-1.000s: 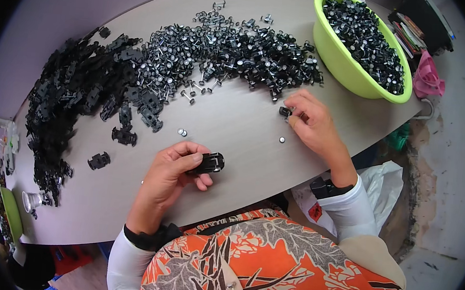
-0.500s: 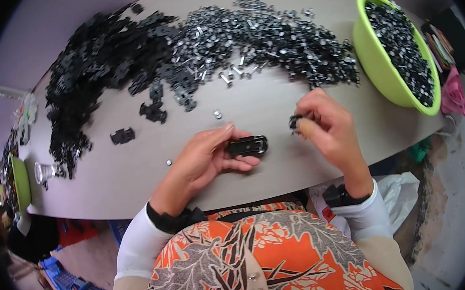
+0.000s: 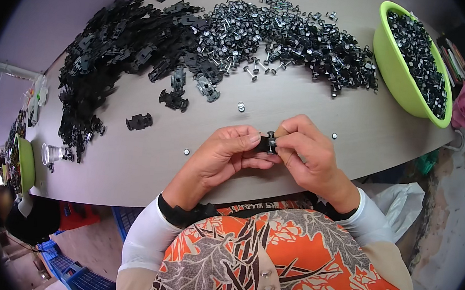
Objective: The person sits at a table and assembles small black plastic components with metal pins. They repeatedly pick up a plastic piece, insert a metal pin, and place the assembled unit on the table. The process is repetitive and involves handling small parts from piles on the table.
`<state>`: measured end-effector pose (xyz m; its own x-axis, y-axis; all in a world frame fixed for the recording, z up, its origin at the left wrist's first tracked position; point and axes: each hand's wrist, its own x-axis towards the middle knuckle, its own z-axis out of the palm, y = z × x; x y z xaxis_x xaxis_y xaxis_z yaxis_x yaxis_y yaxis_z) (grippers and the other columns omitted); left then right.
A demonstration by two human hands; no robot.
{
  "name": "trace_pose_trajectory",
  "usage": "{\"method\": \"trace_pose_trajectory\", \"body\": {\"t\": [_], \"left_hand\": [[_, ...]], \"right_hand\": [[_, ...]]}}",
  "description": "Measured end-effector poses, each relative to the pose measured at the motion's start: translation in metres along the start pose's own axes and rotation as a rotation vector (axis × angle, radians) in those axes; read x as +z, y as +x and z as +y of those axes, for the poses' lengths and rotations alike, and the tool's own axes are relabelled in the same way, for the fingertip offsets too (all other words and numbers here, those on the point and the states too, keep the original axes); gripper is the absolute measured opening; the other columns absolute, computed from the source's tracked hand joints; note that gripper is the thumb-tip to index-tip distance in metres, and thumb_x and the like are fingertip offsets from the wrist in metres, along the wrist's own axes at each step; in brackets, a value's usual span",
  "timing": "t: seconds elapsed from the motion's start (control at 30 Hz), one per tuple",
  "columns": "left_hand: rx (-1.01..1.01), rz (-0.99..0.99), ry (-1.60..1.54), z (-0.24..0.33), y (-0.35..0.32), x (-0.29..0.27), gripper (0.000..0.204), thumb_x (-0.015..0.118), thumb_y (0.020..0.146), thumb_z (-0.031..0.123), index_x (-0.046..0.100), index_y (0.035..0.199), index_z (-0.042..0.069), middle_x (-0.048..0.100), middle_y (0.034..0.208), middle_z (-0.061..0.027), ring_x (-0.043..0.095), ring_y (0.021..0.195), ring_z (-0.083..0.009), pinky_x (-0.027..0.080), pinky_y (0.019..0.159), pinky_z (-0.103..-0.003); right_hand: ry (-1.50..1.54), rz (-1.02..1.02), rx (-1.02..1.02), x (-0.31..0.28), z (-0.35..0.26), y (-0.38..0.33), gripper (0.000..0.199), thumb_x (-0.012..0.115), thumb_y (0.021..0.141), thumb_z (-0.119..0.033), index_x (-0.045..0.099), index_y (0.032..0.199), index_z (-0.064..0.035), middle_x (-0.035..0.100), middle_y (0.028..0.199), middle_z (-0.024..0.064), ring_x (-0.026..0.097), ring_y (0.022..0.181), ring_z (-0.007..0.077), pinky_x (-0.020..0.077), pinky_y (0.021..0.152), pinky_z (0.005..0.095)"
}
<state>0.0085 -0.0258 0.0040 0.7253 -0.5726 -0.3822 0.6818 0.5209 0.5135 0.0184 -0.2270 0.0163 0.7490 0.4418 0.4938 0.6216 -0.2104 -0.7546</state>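
Note:
My left hand [image 3: 217, 157] is closed around a small black plastic toy-car chassis [image 3: 264, 144], mostly covered by the fingers. At the chassis's right end sits a wheel axle [image 3: 271, 142] with small black wheels. My right hand [image 3: 314, 159] pinches this axle, its fingertips against the chassis. Whether the axle is seated in the chassis, I cannot tell. Beyond my hands lie a loose chassis [image 3: 139, 121] and a couple of small upright wheel pieces [image 3: 241, 107].
A heap of black chassis [image 3: 98, 54] runs along the table's left, joining a heap of wheel axles [image 3: 243, 28]. A lime-green basin [image 3: 388, 65] full of axles stands far right. A clear plastic cup [image 3: 51, 154] lies at the left edge.
My right hand has come left and in to the chassis, bringing the small wheel piece against its end. My left hand still holds the chassis, now turned. The whole view has shifted slightly.

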Motion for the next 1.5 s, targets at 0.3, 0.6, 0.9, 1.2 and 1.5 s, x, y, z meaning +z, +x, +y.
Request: {"method": "trace_pose_trajectory", "body": {"t": [0.3, 0.6, 0.9, 1.2, 1.5], "left_hand": [[0.063, -0.034, 0.057, -0.005, -0.003, -0.005, 0.018, 0.056, 0.095, 0.016, 0.056, 0.086, 0.0, 0.065, 0.092, -0.0141, 0.068, 0.088, -0.0267, 0.058, 0.082, -0.034], [0.128, 0.041, 0.243, -0.004, -0.019, -0.004, 0.018, 0.061, 0.091, 0.016, 0.055, 0.086, 0.0, 0.062, 0.084, -0.0084, 0.066, 0.078, -0.0187, 0.057, 0.075, -0.031], [0.234, 0.4, 0.523, -0.004, -0.073, -0.01, 0.03, 0.07, 0.073, -0.002, 0.042, 0.072, 0.008, 0.058, 0.068, -0.006, 0.057, 0.053, -0.0121, 0.043, 0.046, -0.024], [-0.061, 0.878, 0.985, -0.007, -0.242, -0.055, 0.022, 0.076, 0.068, 0.004, 0.054, 0.066, 0.002, 0.055, 0.055, -0.0012, 0.053, 0.053, -0.0069, 0.039, 0.046, -0.023], [0.465, 1.144, 1.434, 0.038, -0.19, -0.043, 0.013, 0.068, 0.078, 0.009, 0.063, 0.079, -0.003, 0.06, 0.065, -0.0067, 0.055, 0.06, -0.0105, 0.044, 0.057, -0.026]], "right_hand": [[-0.131, -0.073, -0.032, 0.001, -0.01, 0.004, 0.016, 0.062, 0.068, 0.011, 0.056, 0.078, -0.0004, 0.051, 0.08, 0.0104, 0.056, 0.062, 0.0249, 0.0451, 0.053, 0.0338], [-0.134, -0.184, -0.026, 0.01, -0.016, 0.006, 0.025, 0.061, 0.069, 0.009, 0.057, 0.09, -0.0023, 0.048, 0.081, 0.0112, 0.055, 0.064, 0.028, 0.0445, 0.054, 0.0371], [0.177, -0.399, -0.007, 0.027, -0.029, 0.022, 0.036, 0.059, 0.073, 0.007, 0.055, 0.108, -0.001, 0.058, 0.097, 0.0126, 0.059, 0.072, 0.0285, 0.0493, 0.062, 0.0367], [-0.102, -0.183, 0.097, 0.018, 0.024, 0.054, 0.022, 0.058, 0.074, 0.007, 0.058, 0.095, -0.0006, 0.057, 0.094, 0.0114, 0.059, 0.068, 0.0277, 0.0472, 0.061, 0.0347], [-0.418, -0.294, -0.258, 0.033, 0.033, 0.051, 0.012, 0.059, 0.071, 0.005, 0.055, 0.079, -0.0023, 0.053, 0.087, 0.0091, 0.056, 0.076, 0.0268, 0.0478, 0.062, 0.0361]]}}
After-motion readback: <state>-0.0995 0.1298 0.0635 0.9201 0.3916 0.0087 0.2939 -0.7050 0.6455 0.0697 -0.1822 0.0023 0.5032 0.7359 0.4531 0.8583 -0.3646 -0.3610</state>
